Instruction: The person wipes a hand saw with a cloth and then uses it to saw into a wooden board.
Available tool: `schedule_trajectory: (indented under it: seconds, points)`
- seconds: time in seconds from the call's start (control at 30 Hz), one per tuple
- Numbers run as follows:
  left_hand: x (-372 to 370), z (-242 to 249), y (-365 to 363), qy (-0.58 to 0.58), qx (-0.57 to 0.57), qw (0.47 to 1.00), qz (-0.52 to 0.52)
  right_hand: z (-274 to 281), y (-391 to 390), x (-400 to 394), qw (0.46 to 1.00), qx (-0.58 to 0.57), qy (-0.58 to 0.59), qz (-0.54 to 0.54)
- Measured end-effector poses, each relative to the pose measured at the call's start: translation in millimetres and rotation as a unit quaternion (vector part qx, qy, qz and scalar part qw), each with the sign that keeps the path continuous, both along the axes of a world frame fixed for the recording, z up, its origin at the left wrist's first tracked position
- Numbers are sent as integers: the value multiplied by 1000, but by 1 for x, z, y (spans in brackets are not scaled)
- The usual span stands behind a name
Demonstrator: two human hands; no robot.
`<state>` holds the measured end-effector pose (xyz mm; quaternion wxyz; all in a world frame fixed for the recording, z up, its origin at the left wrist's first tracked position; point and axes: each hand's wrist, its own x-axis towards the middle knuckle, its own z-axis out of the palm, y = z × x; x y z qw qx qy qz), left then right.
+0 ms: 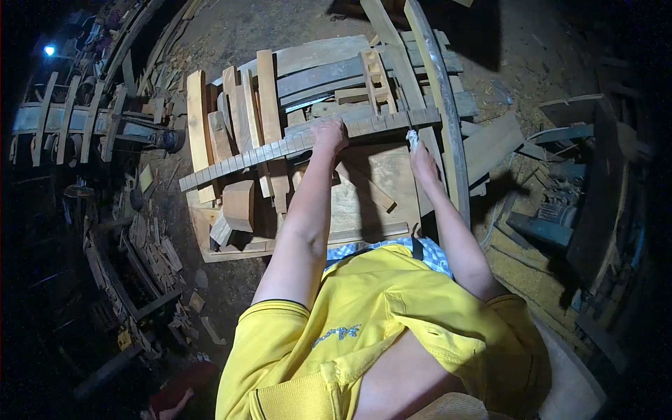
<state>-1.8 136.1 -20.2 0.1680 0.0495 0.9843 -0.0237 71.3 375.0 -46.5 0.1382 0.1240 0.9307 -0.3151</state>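
A long wooden strip (241, 160) with evenly spaced cross lines lies slantwise over a stack of boards. My left hand (329, 133) is closed over the middle of this strip, pressing on its upper side. Near the strip's right end, my right hand (421, 155) is wrapped round the whitish handle of a hand saw (405, 105). Its thin blade points away from me and crosses the strip. Under the strip, a plywood sheet (392, 168) shows, with a short wooden stick (367, 187) lying on it.
Several loose boards (268, 94) lie to the left, beside a wooden block (239, 204). A long beam (442, 91) runs along the right side. Machinery (553, 217) stands among sawdust at right; scrap wood (150, 245) litters the left floor. A person's arm (180, 404) shows at lower left.
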Motion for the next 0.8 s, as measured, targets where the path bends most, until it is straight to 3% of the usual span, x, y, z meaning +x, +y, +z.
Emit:
schedule_trajectory:
  seconds: [0.17, 0.37, 0.67, 0.8]
  points:
    - [1, 6, 1, -2, 19, 1000, 12, 5, 3, 30, 1000, 19, -20, -11]
    - [-3, -2, 1, -21, 35, 999, 32, -15, 1, -6, 1000, 1, 8, -10]
    - [-4, -3, 1, -23, 43, 998, 42, -7, 4, 24, 1000, 14, -20, -16]
    - [-3, -5, 2, -22, 37, 998, 40, -9, 0, -2, 1000, -11, -11, -20]
